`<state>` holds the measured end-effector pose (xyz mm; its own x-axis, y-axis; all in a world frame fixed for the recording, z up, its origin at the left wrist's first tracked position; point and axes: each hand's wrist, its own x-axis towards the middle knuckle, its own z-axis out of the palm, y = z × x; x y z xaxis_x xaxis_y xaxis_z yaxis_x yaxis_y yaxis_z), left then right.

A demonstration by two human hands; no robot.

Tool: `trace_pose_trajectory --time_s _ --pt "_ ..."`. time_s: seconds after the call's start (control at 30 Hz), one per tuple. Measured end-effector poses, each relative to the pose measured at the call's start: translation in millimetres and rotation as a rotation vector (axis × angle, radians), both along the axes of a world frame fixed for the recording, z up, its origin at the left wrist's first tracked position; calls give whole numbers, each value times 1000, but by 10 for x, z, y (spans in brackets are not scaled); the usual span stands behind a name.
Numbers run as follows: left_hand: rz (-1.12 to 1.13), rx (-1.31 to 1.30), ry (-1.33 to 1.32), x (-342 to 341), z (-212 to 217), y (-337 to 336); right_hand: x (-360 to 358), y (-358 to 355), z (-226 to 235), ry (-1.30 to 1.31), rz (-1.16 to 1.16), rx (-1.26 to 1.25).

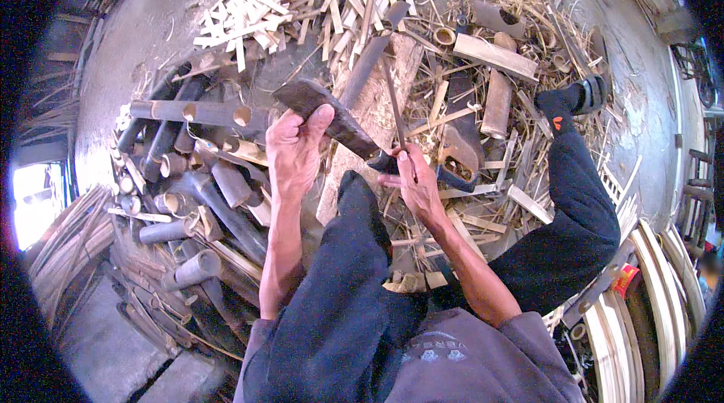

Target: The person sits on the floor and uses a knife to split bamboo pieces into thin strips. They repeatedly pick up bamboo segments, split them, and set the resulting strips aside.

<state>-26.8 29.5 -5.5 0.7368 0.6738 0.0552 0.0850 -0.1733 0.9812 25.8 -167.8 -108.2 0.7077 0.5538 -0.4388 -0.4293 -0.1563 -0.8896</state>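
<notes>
My left hand (296,148) grips a broad dark chopping blade (326,111), its flat side angled toward the right. My right hand (414,179) pinches a thin dark bamboo strip (393,101) that stands nearly upright, its foot by my raised left knee (360,199). The blade's lower edge lies close to the strip's base. Behind both stands a pale wooden chopping block (377,105) with a dark bamboo piece (369,59) leaning across it.
Cut bamboo tubes (188,176) are heaped at the left. Pale split strips (302,3) lie fanned at the top. Offcuts, shavings and a handsaw (460,143) cover the ground at right, by my outstretched right leg (573,199). Curved pale slats (648,297) stack at lower right.
</notes>
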Motion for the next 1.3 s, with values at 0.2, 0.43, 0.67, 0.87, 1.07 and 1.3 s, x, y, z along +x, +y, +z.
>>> trace_pose_trajectory --time_s 0.2,0.43,0.67,0.87,1.07,1.3 --pt "133 198 68 -33 602 -148 81 -152 216 -169 -30 -6" --pt "-92 413 163 -52 -687 -329 193 -608 98 -418 12 -412" --pt "-133 403 180 -157 -157 -213 411 -922 589 -505 -39 -420" --pt "-181 378 172 8 37 -38 484 -603 1253 -553 -38 -286" --pt "-195 291 144 100 -40 -33 596 -116 1554 -948 208 -182" --pt "-206 374 48 104 -174 17 641 179 1436 -979 384 -184"
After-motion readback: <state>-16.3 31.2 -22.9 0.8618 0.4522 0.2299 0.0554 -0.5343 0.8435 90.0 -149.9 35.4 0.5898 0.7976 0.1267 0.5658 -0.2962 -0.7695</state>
